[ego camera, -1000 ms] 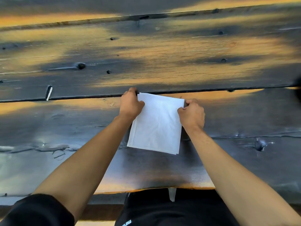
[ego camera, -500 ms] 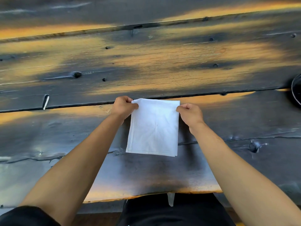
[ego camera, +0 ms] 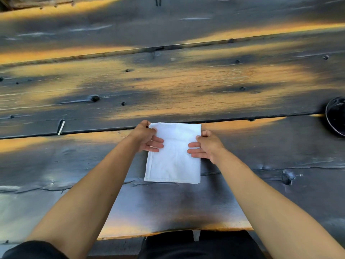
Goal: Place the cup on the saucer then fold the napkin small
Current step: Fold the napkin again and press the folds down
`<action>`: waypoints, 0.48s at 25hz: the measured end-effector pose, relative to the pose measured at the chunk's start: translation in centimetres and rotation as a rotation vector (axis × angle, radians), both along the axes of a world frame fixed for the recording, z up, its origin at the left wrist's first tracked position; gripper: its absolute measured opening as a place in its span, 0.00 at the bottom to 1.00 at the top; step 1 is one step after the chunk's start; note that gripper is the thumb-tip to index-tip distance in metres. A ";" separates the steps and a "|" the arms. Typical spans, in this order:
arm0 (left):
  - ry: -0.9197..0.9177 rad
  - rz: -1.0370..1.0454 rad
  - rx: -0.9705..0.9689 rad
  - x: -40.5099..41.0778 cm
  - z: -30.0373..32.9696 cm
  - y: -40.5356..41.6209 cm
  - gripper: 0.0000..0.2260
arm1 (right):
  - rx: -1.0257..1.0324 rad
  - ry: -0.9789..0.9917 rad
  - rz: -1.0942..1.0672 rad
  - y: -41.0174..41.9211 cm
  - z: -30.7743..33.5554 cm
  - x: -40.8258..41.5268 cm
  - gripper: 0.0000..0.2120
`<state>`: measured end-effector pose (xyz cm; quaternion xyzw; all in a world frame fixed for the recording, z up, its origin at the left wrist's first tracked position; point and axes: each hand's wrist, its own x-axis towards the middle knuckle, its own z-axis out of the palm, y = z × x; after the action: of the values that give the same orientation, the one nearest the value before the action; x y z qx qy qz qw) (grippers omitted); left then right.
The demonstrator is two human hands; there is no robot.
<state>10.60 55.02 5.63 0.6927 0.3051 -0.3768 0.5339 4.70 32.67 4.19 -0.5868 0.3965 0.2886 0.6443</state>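
Observation:
A white napkin (ego camera: 173,161), folded into an upright rectangle, lies on the dark wooden table in front of me. My left hand (ego camera: 148,137) pinches its far left corner, with the other fingers spread over the cloth. My right hand (ego camera: 205,144) pinches the far right corner in the same way. The far edge of the napkin is slightly raised off the table. A black round dish (ego camera: 336,116), probably the saucer, shows partly at the right edge; whether a cup stands on it is cut off from view.
The table (ego camera: 168,86) is made of dark, worn planks with gaps, knots and orange patches. Its near edge (ego camera: 168,232) runs just in front of my lap. A small white strip (ego camera: 61,127) sticks out of a plank gap at the left.
Both hands have shifted from closed fists at the far corners to pinching them with fingers spread over the cloth. The view has tilted up, bringing more of the black dish into sight.

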 end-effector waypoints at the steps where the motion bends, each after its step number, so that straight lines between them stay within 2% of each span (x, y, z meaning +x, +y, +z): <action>1: -0.028 0.023 -0.009 0.0 0.1 0.1 0.05 | 0.010 -0.016 -0.007 -0.2 0.0 0.1 0.04; 4: -0.106 0.147 -0.097 0.0 0.5 0.5 0.06 | 0.071 -0.073 -0.017 -1.2 0.0 0.5 0.04; 7: -0.098 0.250 -0.198 -0.6 0.5 1.0 0.06 | 0.098 -0.120 -0.037 -1.9 0.2 0.8 0.02; 9: -0.086 0.338 -0.265 -1.1 0.0 1.4 0.02 | 0.146 -0.136 -0.085 -2.1 0.2 0.7 0.08; 11: -0.093 0.419 -0.321 -1.7 -0.5 1.8 0.09 | 0.190 -0.157 -0.156 -1.9 0.1 0.3 0.11; 12: -0.115 0.424 -0.313 -2.1 -0.8 2.0 0.13 | 0.172 -0.189 -0.174 -1.8 -0.1 0.0 0.09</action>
<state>8.52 56.98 4.85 0.5427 0.3508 -0.2590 0.7179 4.70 30.85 4.12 -0.5176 0.3570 0.2081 0.7492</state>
